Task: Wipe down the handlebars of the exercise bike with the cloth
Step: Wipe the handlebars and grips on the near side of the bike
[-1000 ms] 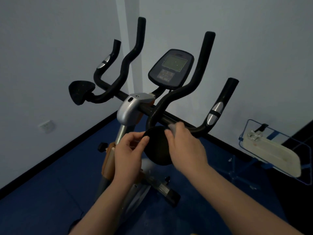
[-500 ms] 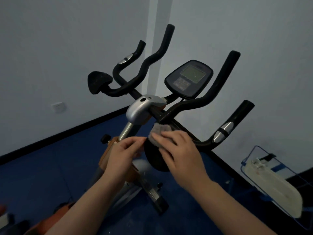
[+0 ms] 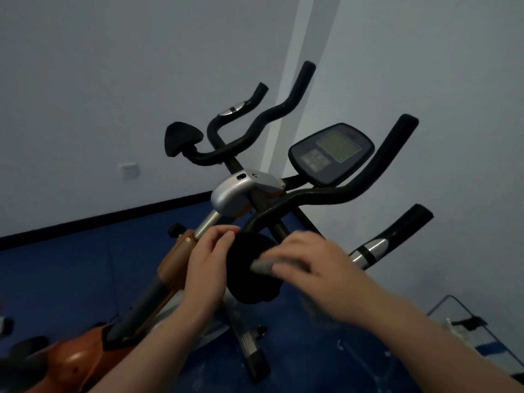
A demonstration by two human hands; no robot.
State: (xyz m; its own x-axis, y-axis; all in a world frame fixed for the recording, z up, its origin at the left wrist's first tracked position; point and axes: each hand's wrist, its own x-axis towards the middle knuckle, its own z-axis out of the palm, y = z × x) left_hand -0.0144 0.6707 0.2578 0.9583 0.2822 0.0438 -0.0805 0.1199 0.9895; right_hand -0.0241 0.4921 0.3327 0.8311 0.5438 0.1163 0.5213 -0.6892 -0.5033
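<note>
2 hands (image 3: 312, 265) lower now — cloth (image 3: 262, 266) down on pad (image 3: 252, 273).

Dim, bluish light is filling the frame, with a paler band running down the grey wall (image 3: 306, 66) at upper centre. Motion blur is smearing the right hand (image 3: 309, 265); wide-angle distortion is bending the edges.

Right hand (image 3: 314, 268) is pressing small grey cloth (image 3: 262, 266) against round black foam elbow pad (image 3: 251, 272); left hand (image 3: 208, 266) is gripping pad's left edge below black foam handlebars (image 3: 334, 191).
</note>
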